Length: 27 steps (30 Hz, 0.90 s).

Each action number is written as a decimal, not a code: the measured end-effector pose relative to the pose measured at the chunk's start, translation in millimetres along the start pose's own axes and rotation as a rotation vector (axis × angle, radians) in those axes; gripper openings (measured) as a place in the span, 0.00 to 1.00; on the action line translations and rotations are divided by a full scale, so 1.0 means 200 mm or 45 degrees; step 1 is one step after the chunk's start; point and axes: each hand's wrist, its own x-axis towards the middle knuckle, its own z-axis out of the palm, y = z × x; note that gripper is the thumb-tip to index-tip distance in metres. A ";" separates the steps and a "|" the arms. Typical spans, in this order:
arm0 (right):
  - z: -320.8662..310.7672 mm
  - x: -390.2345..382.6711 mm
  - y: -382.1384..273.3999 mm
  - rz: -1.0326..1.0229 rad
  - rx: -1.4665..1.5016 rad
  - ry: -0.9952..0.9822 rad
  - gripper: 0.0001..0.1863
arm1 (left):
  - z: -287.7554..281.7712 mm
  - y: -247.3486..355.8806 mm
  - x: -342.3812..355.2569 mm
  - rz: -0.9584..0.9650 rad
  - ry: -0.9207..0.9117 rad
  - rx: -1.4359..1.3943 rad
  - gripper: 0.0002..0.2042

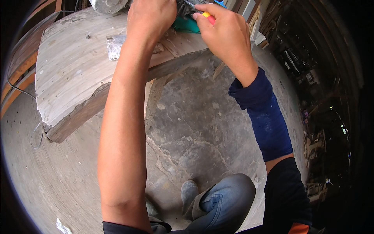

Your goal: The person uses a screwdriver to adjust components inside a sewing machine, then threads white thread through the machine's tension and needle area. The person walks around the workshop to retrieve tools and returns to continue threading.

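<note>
My right hand (228,33) is closed around a screwdriver with a red and yellow handle (210,18). Its thumb and forefinger point toward a dark, cluttered part (183,8) at the top edge, whose kind I cannot make out. My left hand (152,17) reaches past the top edge beside that part; its fingers are hidden. A teal-green piece (186,24) lies below the dark part, between my hands. All of this is over the far side of a thick wooden bench (74,66).
A grey metal machine body (108,5) stands on the bench at the top. A clear plastic packet (115,46) lies beside my left forearm. Wood strips (255,19) lean at the upper right. A thin cable (19,90) hangs at the left. Concrete floor (187,117) spreads below.
</note>
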 end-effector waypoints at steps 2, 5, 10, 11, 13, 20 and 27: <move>-0.01 0.00 0.00 -0.058 -0.110 0.000 0.11 | 0.01 0.00 0.00 0.023 0.002 -0.011 0.20; 0.01 -0.02 -0.01 -0.159 -0.252 0.043 0.10 | 0.00 0.01 -0.01 -0.007 -0.019 -0.018 0.20; 0.05 -0.04 0.04 -0.148 -0.309 0.087 0.09 | 0.00 0.01 -0.01 -0.007 -0.022 -0.032 0.20; 0.05 -0.04 0.04 -0.137 -0.284 0.090 0.09 | -0.01 0.00 -0.01 -0.013 -0.022 -0.023 0.20; 0.04 -0.03 0.04 -0.121 -0.235 0.092 0.09 | 0.00 -0.01 -0.01 -0.001 -0.008 -0.017 0.20; 0.01 0.01 0.04 -0.156 -0.156 0.004 0.10 | 0.00 -0.01 0.00 0.017 0.007 -0.013 0.20; -0.10 0.14 -0.02 -0.052 0.085 -0.152 0.11 | -0.01 -0.01 -0.01 -0.028 -0.026 -0.026 0.21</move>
